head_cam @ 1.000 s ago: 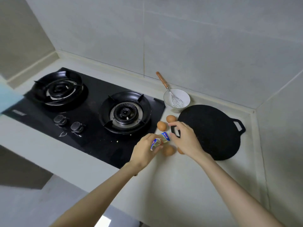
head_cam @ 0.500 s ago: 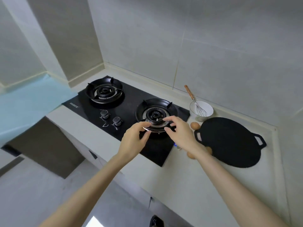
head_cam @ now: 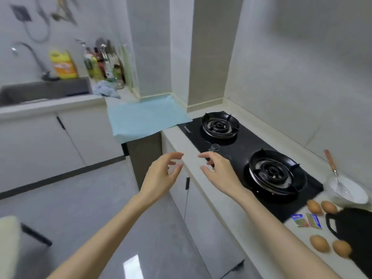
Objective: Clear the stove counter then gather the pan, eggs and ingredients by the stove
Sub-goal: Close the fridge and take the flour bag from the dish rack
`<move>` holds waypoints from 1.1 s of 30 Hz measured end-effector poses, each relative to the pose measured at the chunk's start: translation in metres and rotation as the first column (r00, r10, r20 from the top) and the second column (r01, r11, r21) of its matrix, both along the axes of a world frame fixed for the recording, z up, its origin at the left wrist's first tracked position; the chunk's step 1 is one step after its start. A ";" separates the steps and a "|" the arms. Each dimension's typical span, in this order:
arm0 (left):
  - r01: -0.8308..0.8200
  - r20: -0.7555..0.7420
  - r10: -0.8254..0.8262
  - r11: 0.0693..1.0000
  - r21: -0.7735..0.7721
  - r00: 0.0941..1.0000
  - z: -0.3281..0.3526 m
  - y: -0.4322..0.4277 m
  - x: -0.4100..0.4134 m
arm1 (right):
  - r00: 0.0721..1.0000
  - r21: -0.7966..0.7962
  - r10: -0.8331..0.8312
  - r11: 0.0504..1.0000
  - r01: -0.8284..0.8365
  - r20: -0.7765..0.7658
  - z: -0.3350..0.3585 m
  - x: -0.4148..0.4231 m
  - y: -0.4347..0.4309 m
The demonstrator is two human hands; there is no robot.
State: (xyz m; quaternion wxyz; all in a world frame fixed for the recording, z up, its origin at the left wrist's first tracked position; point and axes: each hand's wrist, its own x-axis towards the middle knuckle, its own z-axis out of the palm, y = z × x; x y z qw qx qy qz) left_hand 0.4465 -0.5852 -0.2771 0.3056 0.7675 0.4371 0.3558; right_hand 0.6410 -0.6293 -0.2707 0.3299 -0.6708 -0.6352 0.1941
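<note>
At the far right of the counter, several brown eggs (head_cam: 314,206) lie beside the black flat pan (head_cam: 354,228). Two small blue sachets (head_cam: 307,220) lie between the eggs. A white bowl (head_cam: 350,193) holding a wooden-handled whisk (head_cam: 332,166) stands behind them. My left hand (head_cam: 161,174) hovers off the counter's front edge, fingers loosely curled and holding nothing. My right hand (head_cam: 219,171) hovers over the front edge of the black two-burner stove (head_cam: 247,150), fingers relaxed and holding nothing. Both hands are well left of the eggs.
A light blue cloth (head_cam: 145,117) covers the lower counter left of the stove. Further left are a sink (head_cam: 44,91) with a tap, a yellow bottle (head_cam: 63,65) and several bottles and utensils (head_cam: 102,63). White cabinets (head_cam: 50,146) and grey floor lie below.
The view has swung left towards the sink. Both hands let go of the sachets, which now lie by the eggs, and moved left along the counter's front edge.
</note>
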 end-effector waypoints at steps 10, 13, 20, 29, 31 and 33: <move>-0.525 0.005 0.530 0.839 0.141 0.848 0.046 -0.005 -0.184 | 0.855 0.063 0.518 0.853 -0.518 0.010 0.026 -0.194 0.100; -0.643 -0.015 0.655 0.746 0.172 0.755 0.061 -0.014 -0.224 | 0.754 0.075 0.657 0.751 -0.655 0.010 0.032 -0.248 0.122; -0.876 -0.051 0.905 0.422 0.235 0.422 0.093 -0.045 -0.297 | 0.445 0.101 0.896 0.441 -0.892 0.014 0.051 -0.360 0.156; -0.891 -0.122 0.989 -0.015 0.454 -0.079 0.124 -0.091 -0.347 | 0.111 0.107 0.994 0.108 -0.988 0.014 0.087 -0.469 0.156; -0.837 -0.113 0.974 -0.106 0.537 -0.196 0.132 -0.103 -0.358 | 0.058 0.108 0.998 0.058 -0.992 -0.002 0.096 -0.495 0.149; -0.791 -0.132 0.955 -0.138 0.597 -0.266 0.137 -0.114 -0.371 | 0.015 0.120 1.000 0.018 -0.993 -0.024 0.105 -0.521 0.141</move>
